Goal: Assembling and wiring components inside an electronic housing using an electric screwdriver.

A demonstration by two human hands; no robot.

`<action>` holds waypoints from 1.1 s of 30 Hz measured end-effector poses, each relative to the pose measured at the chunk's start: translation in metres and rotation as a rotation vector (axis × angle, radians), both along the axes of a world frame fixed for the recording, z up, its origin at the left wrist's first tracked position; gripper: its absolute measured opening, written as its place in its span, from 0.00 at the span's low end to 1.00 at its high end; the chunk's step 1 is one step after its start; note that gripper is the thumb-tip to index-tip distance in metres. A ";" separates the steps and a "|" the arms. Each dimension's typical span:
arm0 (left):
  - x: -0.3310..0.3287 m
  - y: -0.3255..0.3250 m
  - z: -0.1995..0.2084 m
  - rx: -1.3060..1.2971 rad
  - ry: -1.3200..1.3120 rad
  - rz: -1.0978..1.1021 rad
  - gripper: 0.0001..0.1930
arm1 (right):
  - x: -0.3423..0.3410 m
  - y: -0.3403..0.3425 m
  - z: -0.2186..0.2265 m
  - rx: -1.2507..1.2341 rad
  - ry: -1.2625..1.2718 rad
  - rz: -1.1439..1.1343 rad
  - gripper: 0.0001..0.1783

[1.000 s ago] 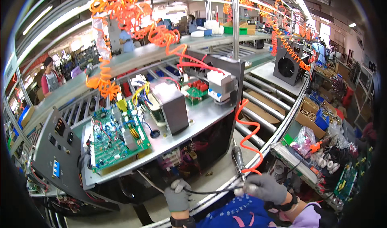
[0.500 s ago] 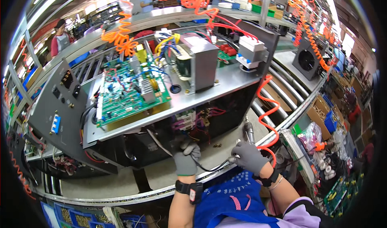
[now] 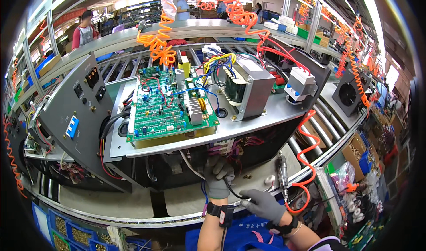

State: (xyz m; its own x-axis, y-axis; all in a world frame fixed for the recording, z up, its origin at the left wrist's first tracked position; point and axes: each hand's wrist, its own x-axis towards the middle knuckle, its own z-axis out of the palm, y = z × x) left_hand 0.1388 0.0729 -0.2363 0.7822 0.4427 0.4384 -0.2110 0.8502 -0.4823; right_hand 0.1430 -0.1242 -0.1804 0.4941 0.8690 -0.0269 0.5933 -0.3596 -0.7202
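Observation:
A grey metal chassis (image 3: 266, 113) stands on the bench with a green circuit board (image 3: 171, 109) and a boxy transformer (image 3: 248, 87) on its top plate. My left hand (image 3: 218, 176), in a grey glove, reaches into the dark lower bay under the plate, among red and white wires, fingers curled there. My right hand (image 3: 262, 204), also gloved, is lower and to the right, pinching a thin black cable (image 3: 231, 190) that runs up toward the left hand. A pneumatic screwdriver (image 3: 282, 173) on an orange coiled hose (image 3: 306, 162) hangs just right of that hand, untouched.
A grey front panel (image 3: 75, 113) with switches leans open at the left. Roller conveyor rails (image 3: 310, 135) run to the right, with bins of parts (image 3: 355, 198) beyond. Orange coiled hoses (image 3: 155, 42) hang overhead. Other people (image 3: 84, 27) stand at far benches.
My view has tipped down and closer to the chassis. The left hand went up into the lower bay. The right hand dropped away from the screwdriver and now pinches the black cable.

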 end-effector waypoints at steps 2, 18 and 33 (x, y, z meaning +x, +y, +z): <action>-0.008 -0.005 0.010 0.006 0.172 0.005 0.07 | 0.002 0.003 -0.016 0.059 -0.078 0.020 0.17; 0.000 0.010 -0.021 0.184 0.023 0.049 0.11 | 0.019 0.022 -0.005 -0.002 -0.341 -0.205 0.13; 0.018 0.010 -0.056 0.608 0.755 0.679 0.17 | 0.021 0.124 0.057 -0.092 -0.288 -0.078 0.26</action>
